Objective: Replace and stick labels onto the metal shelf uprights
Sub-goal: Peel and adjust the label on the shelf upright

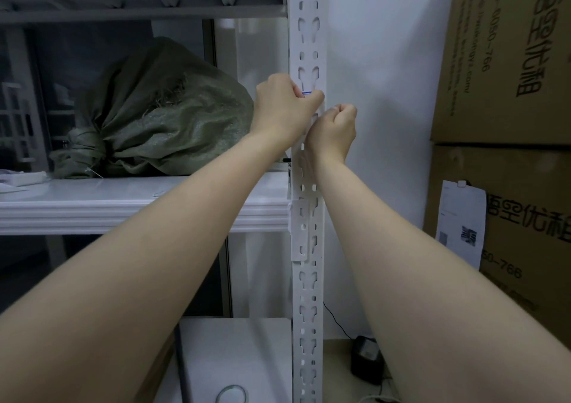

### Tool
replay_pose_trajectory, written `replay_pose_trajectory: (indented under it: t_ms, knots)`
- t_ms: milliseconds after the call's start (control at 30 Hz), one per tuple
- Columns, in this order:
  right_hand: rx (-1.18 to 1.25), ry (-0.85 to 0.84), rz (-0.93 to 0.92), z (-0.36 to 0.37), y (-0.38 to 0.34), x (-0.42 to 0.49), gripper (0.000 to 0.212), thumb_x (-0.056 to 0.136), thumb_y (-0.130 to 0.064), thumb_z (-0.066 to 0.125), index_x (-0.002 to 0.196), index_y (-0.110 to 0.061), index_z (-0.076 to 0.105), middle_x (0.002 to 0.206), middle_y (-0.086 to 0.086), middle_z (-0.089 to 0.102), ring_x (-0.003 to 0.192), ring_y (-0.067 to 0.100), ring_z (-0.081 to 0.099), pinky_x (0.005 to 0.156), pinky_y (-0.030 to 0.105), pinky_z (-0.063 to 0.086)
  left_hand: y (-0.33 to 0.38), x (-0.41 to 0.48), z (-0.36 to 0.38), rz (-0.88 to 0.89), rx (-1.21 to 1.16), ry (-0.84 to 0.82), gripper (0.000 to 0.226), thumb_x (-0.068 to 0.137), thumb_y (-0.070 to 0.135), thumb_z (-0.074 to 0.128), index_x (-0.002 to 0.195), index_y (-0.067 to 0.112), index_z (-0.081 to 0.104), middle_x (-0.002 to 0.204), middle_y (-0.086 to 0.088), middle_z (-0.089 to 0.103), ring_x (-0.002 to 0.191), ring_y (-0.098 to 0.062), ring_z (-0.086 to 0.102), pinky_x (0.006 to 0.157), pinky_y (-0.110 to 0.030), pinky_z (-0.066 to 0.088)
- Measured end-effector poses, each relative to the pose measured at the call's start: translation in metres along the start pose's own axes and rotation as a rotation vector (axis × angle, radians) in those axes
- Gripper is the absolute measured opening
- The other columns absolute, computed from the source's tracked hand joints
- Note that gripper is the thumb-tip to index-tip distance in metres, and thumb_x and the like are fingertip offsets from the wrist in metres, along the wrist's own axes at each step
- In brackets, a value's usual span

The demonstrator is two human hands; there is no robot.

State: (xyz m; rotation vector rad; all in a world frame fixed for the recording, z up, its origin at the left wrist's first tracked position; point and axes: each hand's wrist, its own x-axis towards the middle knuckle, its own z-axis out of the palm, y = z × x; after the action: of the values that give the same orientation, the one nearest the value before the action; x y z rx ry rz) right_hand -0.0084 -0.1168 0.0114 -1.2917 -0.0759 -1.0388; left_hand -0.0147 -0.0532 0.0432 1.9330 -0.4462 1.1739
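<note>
A white perforated metal upright (307, 32) runs down the middle of the head view. A small white label with a blue stripe (307, 93) lies against it at hand height. My left hand (282, 109) presses on the label, with thumb and fingers closed over its left part. Just below and to the right, my right hand (335, 129) is curled with its fingertips pinched at the upright's right edge; whether it holds the label's lower edge is hidden. A second white label (300, 230) is stuck lower down on the upright.
A green woven sack (160, 115) sits on the white shelf board (123, 214) at left. Stacked cardboard boxes (506, 63) fill the right side. A black device with a cable (366, 359) lies on the floor. A white box with a tape roll (232, 395) is below.
</note>
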Motion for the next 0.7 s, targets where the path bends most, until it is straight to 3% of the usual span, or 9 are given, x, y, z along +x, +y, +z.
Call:
replay_pose_trajectory:
  t_ms: [167,333,467,567,633,700]
  knots:
    - [-0.011,0.003,-0.011,-0.001,-0.001,-0.001,0.013,0.099,-0.006,0.026,0.093,-0.005,0.037,0.072,-0.005,0.038,0.059,0.004,0.035,0.045,0.003,0.034,-0.002,0.004,-0.002,0.005,-0.01,0.0,0.033,0.075,0.021,0.059,0.061,-0.009,0.059,0.055,-0.013,0.046,0.054,-0.019,0.039,0.062,-0.037,0.049]
    - [-0.029,0.001,-0.017,0.0,-0.001,-0.001,0.013,0.099,-0.006,0.026,0.092,-0.005,0.037,0.071,-0.005,0.038,0.059,0.004,0.035,0.046,0.004,0.035,-0.001,0.006,-0.003,0.016,0.031,-0.016,0.026,0.077,0.016,0.056,0.055,0.003,0.055,0.048,-0.008,0.046,0.047,-0.02,0.04,0.063,-0.038,0.054]
    - [-0.02,0.021,-0.016,0.001,0.001,0.001,0.013,0.098,-0.006,0.026,0.092,-0.006,0.038,0.074,-0.003,0.041,0.061,0.009,0.038,0.047,0.005,0.035,-0.007,0.005,-0.002,0.039,0.041,-0.027,0.037,0.082,0.022,0.059,0.061,-0.008,0.061,0.054,-0.016,0.053,0.051,-0.017,0.042,0.06,-0.031,0.047]
    - [-0.03,0.027,-0.025,0.001,0.002,0.001,0.012,0.099,-0.008,0.028,0.094,-0.007,0.039,0.085,0.003,0.046,0.072,0.018,0.041,0.049,0.002,0.035,-0.01,0.006,-0.002,0.06,0.036,-0.028,0.041,0.085,0.029,0.066,0.063,-0.006,0.066,0.063,-0.022,0.064,0.055,-0.018,0.05,0.061,-0.027,0.046]
    - [-0.035,0.024,-0.031,0.001,0.002,0.001,0.012,0.099,-0.008,0.028,0.095,-0.007,0.039,0.088,0.004,0.046,0.072,0.017,0.041,0.049,0.002,0.035,-0.011,0.007,-0.003,0.073,0.035,-0.038,0.042,0.088,0.029,0.066,0.064,-0.005,0.066,0.064,-0.022,0.065,0.056,-0.018,0.052,0.064,-0.026,0.048]
    - [-0.038,0.021,-0.029,0.001,0.003,0.001,0.012,0.1,-0.009,0.028,0.095,-0.007,0.039,0.088,0.004,0.046,0.066,0.011,0.04,0.05,0.002,0.035,-0.01,0.006,-0.005,0.074,0.04,-0.055,0.042,0.089,0.028,0.063,0.063,-0.005,0.065,0.06,-0.019,0.061,0.051,-0.015,0.048,0.058,-0.016,0.042]
